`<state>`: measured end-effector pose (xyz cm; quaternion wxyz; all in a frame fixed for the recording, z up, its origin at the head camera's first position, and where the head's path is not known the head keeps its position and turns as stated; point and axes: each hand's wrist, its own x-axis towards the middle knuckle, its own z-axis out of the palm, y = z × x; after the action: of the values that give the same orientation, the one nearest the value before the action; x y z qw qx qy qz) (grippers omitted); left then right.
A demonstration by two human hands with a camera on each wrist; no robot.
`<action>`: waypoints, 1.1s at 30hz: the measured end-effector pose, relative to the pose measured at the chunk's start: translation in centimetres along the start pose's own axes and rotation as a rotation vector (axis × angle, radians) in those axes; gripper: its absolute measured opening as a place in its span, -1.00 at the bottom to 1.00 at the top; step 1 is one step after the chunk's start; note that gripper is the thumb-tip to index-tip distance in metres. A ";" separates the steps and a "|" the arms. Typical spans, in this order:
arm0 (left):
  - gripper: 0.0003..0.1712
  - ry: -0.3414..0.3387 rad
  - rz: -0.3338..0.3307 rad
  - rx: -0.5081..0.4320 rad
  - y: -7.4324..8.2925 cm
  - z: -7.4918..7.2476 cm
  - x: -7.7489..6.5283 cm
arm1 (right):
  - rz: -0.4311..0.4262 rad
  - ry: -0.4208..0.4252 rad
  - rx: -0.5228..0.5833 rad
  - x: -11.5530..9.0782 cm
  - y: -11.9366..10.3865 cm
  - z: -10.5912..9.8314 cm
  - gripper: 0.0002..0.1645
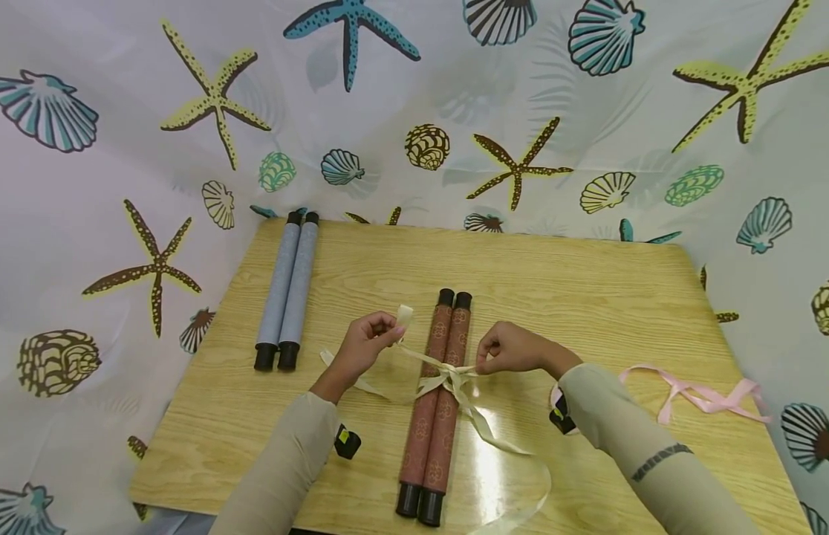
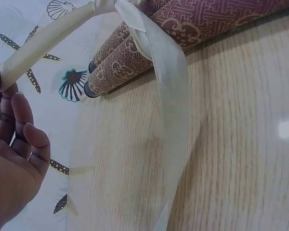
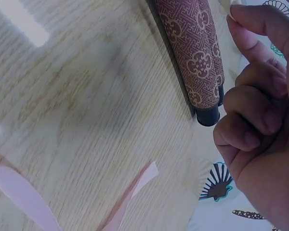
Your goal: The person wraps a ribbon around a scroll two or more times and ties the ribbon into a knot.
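Observation:
Two dark red patterned scrolls [image 1: 431,416] with black end caps lie side by side on the table. A cream ribbon [image 1: 452,377] goes round their middle and is knotted in a bow on top. To the left of the scrolls, my left hand [image 1: 365,348] pinches one part of the ribbon between thumb and finger, raised off the table. My right hand [image 1: 511,348] pinches another part just right of the knot, its other fingers [image 3: 248,108] curled in. Loose ribbon hangs down from the knot in the left wrist view and trails toward the front edge.
Two blue-grey scrolls [image 1: 289,290] with black caps lie at the back left. A pink ribbon [image 1: 705,397] lies loose on the right side of the wood-grain table [image 1: 555,282]. Behind it hangs a white cloth [image 1: 388,82] printed with shells and starfish.

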<state>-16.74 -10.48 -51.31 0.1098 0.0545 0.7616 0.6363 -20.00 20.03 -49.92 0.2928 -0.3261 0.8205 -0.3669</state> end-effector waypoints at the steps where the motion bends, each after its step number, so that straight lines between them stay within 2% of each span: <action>1: -0.83 -0.001 -0.004 0.000 -0.1 0.0 0.0 | 0.002 0.002 0.002 -0.1 0.1 -0.1 -0.88; 12: -0.85 -0.019 -0.010 -0.025 -0.6 -0.2 0.2 | 0.036 0.033 0.000 -1.3 0.8 -0.9 -0.88; 20: -0.82 0.004 -0.017 0.005 -0.8 -0.7 -0.3 | 0.074 0.030 0.049 -2.8 1.0 -1.9 -0.89; 24: -0.80 -0.012 -0.004 0.011 -0.9 -0.8 -0.4 | 0.082 0.045 0.043 -3.4 1.1 -2.5 -0.88; 33: -0.83 -0.003 -0.047 -0.002 -1.4 -0.8 -0.6 | 0.089 0.038 0.040 -3.8 1.6 -2.7 -0.89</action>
<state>-16.25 -11.68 -52.52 0.1261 0.0373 0.7620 0.6341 -20.11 24.86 -48.71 0.2997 -0.2763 0.8320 -0.3762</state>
